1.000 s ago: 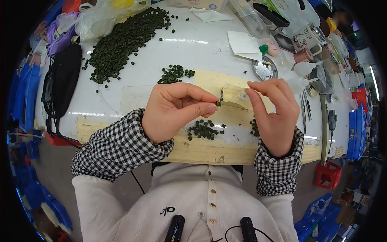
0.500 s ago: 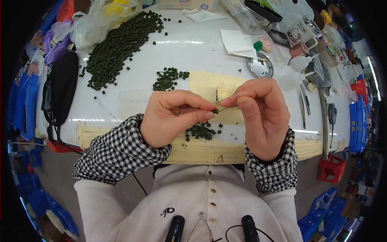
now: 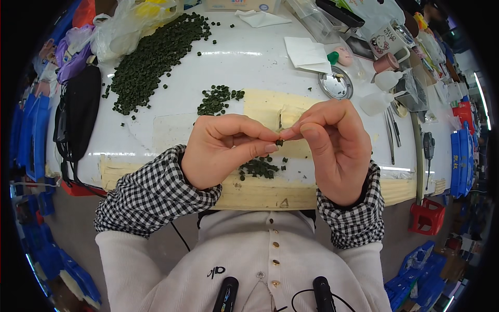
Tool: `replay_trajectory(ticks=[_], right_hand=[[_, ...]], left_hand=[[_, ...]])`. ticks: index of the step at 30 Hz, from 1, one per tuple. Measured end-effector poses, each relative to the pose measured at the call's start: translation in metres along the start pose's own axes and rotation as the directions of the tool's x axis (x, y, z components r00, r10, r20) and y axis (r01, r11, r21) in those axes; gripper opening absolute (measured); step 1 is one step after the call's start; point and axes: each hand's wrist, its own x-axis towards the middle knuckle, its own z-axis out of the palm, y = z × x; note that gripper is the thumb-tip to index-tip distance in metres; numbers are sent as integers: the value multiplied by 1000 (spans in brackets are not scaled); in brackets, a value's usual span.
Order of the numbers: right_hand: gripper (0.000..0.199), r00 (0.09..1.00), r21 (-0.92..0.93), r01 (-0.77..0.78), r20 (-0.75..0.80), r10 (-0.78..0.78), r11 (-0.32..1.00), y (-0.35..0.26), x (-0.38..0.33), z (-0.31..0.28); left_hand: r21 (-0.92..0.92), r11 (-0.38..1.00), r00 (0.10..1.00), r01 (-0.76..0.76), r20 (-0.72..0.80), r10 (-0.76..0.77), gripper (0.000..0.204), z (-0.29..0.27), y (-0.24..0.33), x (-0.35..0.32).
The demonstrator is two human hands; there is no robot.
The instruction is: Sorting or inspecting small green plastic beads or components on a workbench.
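pinching a small dark-green piece (image 3: pixel 279 143) at the tips of the left grip (image 3: pixel 213 148), with thumb and forefinger closed around it. held above the white surface (image 3: pixel 234 67), just beside the right grip (image 3: pixel 340 151); cannot tell of any hold there. near loose dark-green pieces (image 3: pixel 260 168).

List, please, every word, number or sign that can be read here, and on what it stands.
I do not copy wording, only where it stands:
Mug: dark letters by a cartoon, legible.
Sweater: a few black letters, legible.
Box, top edge: short lettering, partly legible.
Blue bin, right: pale characters, small and uncertain.
Wooden edge: a small triangle sign.
Black bar, bottom: pale lettering, too small to read.
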Motion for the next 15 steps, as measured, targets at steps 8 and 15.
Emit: replay_trajectory(ticks=[8,15], right_hand=[[12,996,37,-29,-84,32,999,-1,-1,-1],[12,961,-590,16,-215,-176,807,5,4,-18]], left_hand=[[1,1000,1000,-1,-6,1,15,0,0,0],[-24,1000,1000,6,-25,-6,14,-1,-4,1]])
